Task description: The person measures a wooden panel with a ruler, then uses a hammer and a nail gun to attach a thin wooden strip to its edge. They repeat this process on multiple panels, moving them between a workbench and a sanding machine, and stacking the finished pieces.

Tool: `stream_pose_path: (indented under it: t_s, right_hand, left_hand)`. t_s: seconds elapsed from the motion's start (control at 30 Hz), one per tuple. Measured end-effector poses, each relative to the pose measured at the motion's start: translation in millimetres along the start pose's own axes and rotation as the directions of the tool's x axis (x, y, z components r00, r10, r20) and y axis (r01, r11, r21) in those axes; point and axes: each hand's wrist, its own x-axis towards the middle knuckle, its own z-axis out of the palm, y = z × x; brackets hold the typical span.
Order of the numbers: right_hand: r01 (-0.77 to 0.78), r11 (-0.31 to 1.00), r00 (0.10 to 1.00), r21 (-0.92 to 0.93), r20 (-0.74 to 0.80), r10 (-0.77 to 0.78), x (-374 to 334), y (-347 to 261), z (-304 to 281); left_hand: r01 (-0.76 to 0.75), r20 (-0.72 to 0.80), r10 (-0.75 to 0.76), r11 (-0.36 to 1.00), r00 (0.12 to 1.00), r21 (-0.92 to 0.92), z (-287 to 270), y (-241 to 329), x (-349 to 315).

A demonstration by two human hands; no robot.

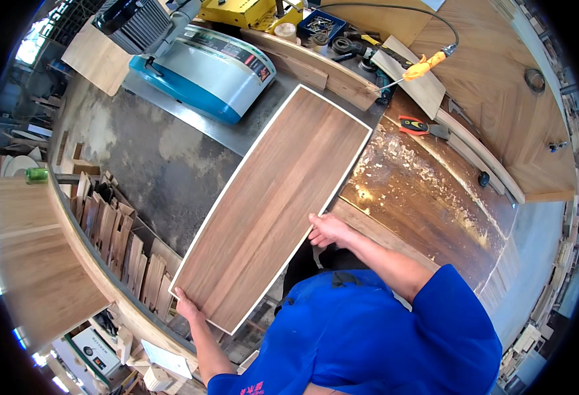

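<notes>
Between my two hands I hold a long wood-grain panel (276,210) with a pale edge all round. It slants from lower left to upper right across the middle of the view. My left hand (187,306) is closed on its lower left corner. Along the right long edge, my right hand (327,230) grips with the thumb over the top face. The fingers under the panel are partly hidden. The panel's far right end reaches the edge of a brown workbench (427,191) strewn with glue-like crumbs.
A teal and grey machine (204,72) with a motor stands beyond the panel. On the bench lie red-handled pliers (424,127) and an orange-handled tool with a cable (424,67). Wood offcuts (115,230) stand in a row at left, beside a curved bench edge (82,257).
</notes>
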Motion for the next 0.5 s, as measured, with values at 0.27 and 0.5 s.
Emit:
stream_pose_path:
  t_s: [0.27, 0.5]
  right_hand:
    - [0.072, -0.066, 0.666, -0.995, 0.098, -0.74, -6.5, -103.7, -79.3]
    - [0.167, -0.067, 0.662, -0.984, 0.162, -0.732, 20.2, -133.0, -93.8]
  left_hand:
    - [0.061, 0.172, -0.072, 0.996, 0.982, 0.072, 42.3, 15.2, 55.6]
    - [0.119, 0.19, -0.137, 0.987, 0.972, 0.105, 59.2, 35.2, 47.8]
